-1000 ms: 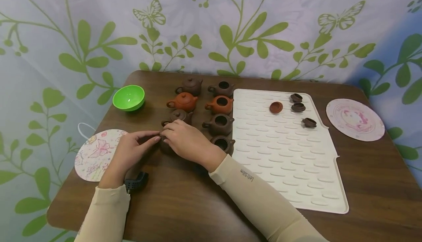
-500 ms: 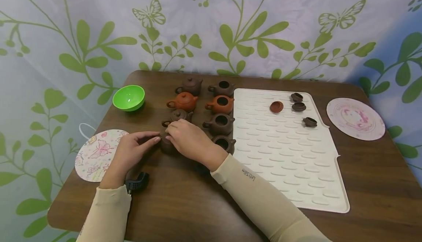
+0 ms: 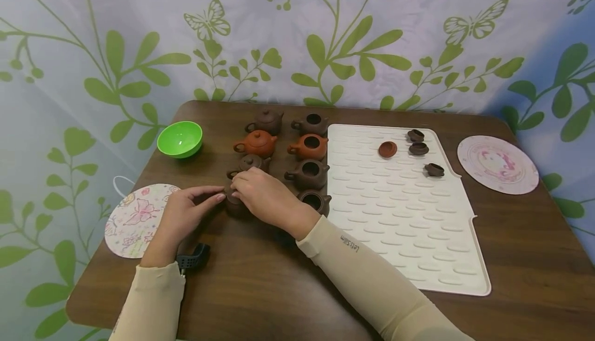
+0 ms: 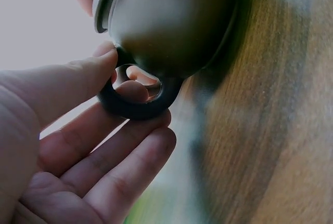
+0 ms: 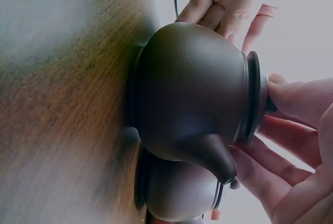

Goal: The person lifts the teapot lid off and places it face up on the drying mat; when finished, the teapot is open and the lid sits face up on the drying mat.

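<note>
A dark brown teapot [image 3: 235, 208] stands upright at the near end of the left row, largely covered by my hands in the head view. My left hand [image 3: 188, 214] pinches its ring handle [image 4: 136, 109] between thumb and index finger, the other fingers spread below. From above, my right hand [image 3: 267, 196] holds the knob of the lid [image 5: 254, 96] with thumb and fingers. The lid sits on the mouth of the pot. Behind it another brown teapot [image 3: 251, 162] has its lid on; its body shows beyond the spout in the right wrist view.
An orange teapot [image 3: 258, 143] and a brown teapot [image 3: 268, 120] stand lidded further back. Several lidless teapots [image 3: 311, 174] form a second row beside the white mat [image 3: 381, 217]. On the mat lie an orange lid [image 3: 388, 149] and brown lids [image 3: 419, 149]. A green bowl [image 3: 179, 139] is at left.
The right hand's fingers have shifted slightly to the right over the lid since a second ago. The left hand stays at the handle. The head view has tilted a little.
</note>
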`<state>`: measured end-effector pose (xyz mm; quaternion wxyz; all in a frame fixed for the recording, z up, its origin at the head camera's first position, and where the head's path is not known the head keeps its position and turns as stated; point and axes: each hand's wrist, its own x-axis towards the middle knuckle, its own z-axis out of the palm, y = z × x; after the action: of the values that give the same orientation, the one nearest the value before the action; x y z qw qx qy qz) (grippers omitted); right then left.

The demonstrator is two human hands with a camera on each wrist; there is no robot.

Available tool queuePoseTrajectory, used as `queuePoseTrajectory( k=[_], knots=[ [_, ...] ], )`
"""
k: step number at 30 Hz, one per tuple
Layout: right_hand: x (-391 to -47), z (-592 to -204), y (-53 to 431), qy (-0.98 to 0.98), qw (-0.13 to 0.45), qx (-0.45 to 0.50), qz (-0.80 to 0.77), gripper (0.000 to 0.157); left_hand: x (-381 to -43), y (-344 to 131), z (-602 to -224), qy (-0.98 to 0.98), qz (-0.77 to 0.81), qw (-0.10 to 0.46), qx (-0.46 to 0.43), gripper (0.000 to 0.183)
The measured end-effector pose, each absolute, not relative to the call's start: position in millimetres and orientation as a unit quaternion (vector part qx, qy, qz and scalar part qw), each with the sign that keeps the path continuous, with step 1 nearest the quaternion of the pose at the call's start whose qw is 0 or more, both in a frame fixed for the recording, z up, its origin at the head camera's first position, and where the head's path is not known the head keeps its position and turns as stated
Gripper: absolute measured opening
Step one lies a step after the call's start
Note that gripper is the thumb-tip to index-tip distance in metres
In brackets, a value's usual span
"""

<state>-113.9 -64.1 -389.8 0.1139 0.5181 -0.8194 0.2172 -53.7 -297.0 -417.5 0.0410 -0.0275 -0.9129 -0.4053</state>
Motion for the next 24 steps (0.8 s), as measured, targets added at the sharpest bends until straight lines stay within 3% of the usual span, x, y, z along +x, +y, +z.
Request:
queuePoseTrajectory(
  k=[18, 24],
  knots=[
    [-113.6, -382.0, -62.8, -0.811, 0.074, 0.514, 0.270, 0.016, -53.5, -296.8, -418.6, -0.908, -0.418, 0.036, -0.013, 0.028],
    [-111.8, -375.1, -59.7, -0.801, 0.020, 0.501, 0.327, 0.021, -52.7, -295.8, -418.2, -0.911, -0.411, 0.041, -0.017, 0.024]
  ],
)
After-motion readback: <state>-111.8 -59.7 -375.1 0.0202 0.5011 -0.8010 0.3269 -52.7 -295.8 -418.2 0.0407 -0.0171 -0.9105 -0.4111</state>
